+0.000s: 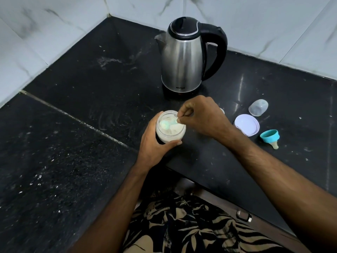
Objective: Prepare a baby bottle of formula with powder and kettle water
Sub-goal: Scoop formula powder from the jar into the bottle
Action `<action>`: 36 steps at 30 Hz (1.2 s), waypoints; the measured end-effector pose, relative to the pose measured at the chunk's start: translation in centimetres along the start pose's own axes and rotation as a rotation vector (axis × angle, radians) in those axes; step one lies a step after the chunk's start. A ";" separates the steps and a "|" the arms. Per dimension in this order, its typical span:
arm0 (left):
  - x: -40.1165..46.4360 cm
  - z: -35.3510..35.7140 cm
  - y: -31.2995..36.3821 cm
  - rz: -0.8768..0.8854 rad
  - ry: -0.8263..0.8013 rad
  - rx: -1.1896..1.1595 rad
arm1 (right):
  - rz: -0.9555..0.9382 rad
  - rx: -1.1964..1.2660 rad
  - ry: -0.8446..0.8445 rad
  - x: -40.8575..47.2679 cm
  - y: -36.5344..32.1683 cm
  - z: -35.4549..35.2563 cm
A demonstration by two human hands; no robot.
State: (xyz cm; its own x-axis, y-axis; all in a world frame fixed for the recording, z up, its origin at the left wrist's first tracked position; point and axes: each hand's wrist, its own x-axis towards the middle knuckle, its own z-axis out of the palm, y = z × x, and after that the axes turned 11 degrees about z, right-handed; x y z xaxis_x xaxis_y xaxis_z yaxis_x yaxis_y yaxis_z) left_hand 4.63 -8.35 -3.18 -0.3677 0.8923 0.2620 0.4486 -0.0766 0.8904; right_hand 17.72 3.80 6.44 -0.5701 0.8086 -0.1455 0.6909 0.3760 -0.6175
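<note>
A clear jar of white formula powder (170,131) stands open on the black counter near its front edge. My left hand (155,143) grips the jar around its side. My right hand (198,115) pinches the handle of a pale green scoop (166,123), whose bowl lies in the powder. Behind them stands a steel kettle (182,57) with a black handle and shut lid. A white jar lid (246,125), a clear bottle cap (258,107) and a teal collar with its teat (270,138) lie to the right. The bottle itself is mostly hidden behind my right hand.
The black stone counter (82,125) runs into a corner of white marbled wall tiles (45,33). Powder smears mark the counter left of the kettle. The counter's front edge lies just below my hands, with a drawer handle (243,215) underneath.
</note>
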 end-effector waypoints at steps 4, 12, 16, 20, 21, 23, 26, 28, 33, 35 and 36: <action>0.1 -0.1 0.5 -0.005 -0.011 -0.022 | -0.036 0.037 -0.070 -0.2 -0.1 0.1; 0.3 -0.1 0.3 0.004 -0.014 -0.018 | -0.027 0.057 -0.056 0.1 0.6 -0.6; 0.3 -0.1 0.2 0.006 -0.015 -0.012 | -0.017 0.065 -0.045 0.3 0.8 -0.8; 0.3 -0.1 0.3 0.015 -0.017 -0.016 | -0.019 0.071 -0.037 0.4 1.0 -0.8; 0.3 -0.1 0.3 0.015 -0.018 -0.017 | -0.018 0.072 -0.038 0.4 1.1 -0.8; 0.4 -0.1 0.4 0.018 -0.018 -0.017 | -0.016 0.072 -0.037 0.4 1.1 -0.8; 0.4 -0.1 0.4 0.023 -0.020 -0.016 | -0.011 0.076 -0.034 0.5 1.2 -0.7; 0.4 -0.1 0.4 0.021 -0.021 -0.013 | -0.010 0.081 -0.033 0.5 1.2 -0.7; 0.5 -0.2 0.4 0.023 -0.025 -0.010 | 0.021 0.146 -0.044 0.7 1.6 -0.5; 0.6 -0.2 0.4 0.015 -0.023 -0.006 | 0.051 0.195 -0.045 0.8 2.0 -0.5; 0.6 -0.3 0.4 0.010 -0.024 -0.003 | 0.070 0.221 -0.043 0.9 2.1 -0.5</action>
State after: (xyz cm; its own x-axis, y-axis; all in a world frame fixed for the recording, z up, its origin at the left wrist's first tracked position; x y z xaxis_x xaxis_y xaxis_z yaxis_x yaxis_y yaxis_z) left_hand 4.37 -7.96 -2.60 -0.3438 0.9019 0.2615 0.4498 -0.0863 0.8889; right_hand 18.92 5.54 5.41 -0.5457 0.8074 -0.2242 0.6180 0.2070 -0.7585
